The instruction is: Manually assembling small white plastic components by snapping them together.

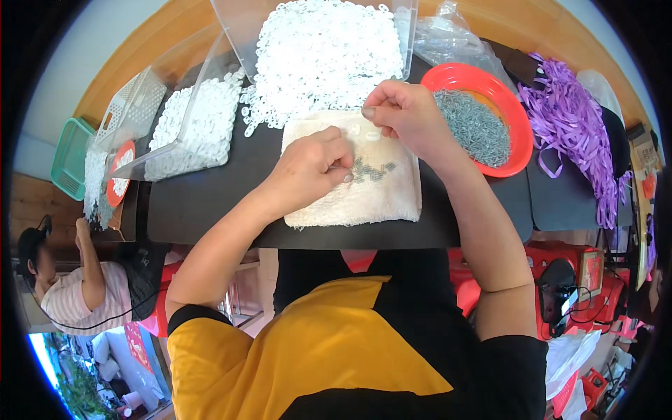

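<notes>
My left hand (311, 171) is over a cream folded cloth (350, 210), its fingers curled and thumb and fingertips pinched together. Beside those fingertips, a small pile of thin grey metal pieces (365, 170), perhaps springs or pins, lies on the cloth. Above the cloth's far right corner, my right hand (409, 115) is closed in a pinch. Whatever either pinch holds is too small or hidden to name. Between the hands, a small white plastic piece (372, 136) rests on the cloth.
Beyond the cloth, a clear bin (409, 42) spills white plastic pieces (322, 56) onto the dark table. A second clear bin (203, 105) stands left. At right are a red bowl (518, 126) of grey metal pieces and purple ribbons (567, 112). Another person (91, 287) sits at left.
</notes>
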Motion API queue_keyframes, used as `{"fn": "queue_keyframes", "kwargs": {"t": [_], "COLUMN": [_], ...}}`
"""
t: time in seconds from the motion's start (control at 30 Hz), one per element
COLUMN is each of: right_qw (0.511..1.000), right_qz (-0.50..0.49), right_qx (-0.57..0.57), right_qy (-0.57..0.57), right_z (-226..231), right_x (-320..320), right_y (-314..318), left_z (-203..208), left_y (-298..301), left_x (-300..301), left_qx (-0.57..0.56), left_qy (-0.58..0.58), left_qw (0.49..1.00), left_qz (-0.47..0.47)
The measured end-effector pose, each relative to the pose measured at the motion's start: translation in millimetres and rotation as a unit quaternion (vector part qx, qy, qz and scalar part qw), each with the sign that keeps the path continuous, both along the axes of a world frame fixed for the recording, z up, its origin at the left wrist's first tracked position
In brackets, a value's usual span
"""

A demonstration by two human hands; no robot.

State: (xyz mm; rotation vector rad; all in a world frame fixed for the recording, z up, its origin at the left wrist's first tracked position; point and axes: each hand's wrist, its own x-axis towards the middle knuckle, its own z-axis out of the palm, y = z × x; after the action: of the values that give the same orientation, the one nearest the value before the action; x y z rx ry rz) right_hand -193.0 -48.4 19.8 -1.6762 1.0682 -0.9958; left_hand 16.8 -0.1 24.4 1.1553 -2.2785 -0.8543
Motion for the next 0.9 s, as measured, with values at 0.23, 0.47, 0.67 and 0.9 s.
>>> {"fn": "queue_keyframes", "kwargs": {"t": [0.23,0.47,0.67,0.9], "right_qw": [1.0,1.0,0.99,0.989], "right_qz": [0.004,0.006,0.098,0.093], "right_qx": [-0.007,-0.016,-0.093,-0.091], "right_qy": [0.008,0.015,-0.04,-0.07], "right_z": [0,4,4,0], "right_x": [2,3,7,12], "right_y": [2,6,15,13], "left_z": [-12,-12,11,16], "left_y": [2,1,-4,-10], "left_x": [-7,0,2,2], "left_qx": [-0.147,-0.051,0.316,0.383], "left_qy": [-0.048,0.06,0.278,0.398], "left_qw": [0.988,0.996,0.892,0.821], "left_qz": [-0.007,0.047,0.167,0.141]}}
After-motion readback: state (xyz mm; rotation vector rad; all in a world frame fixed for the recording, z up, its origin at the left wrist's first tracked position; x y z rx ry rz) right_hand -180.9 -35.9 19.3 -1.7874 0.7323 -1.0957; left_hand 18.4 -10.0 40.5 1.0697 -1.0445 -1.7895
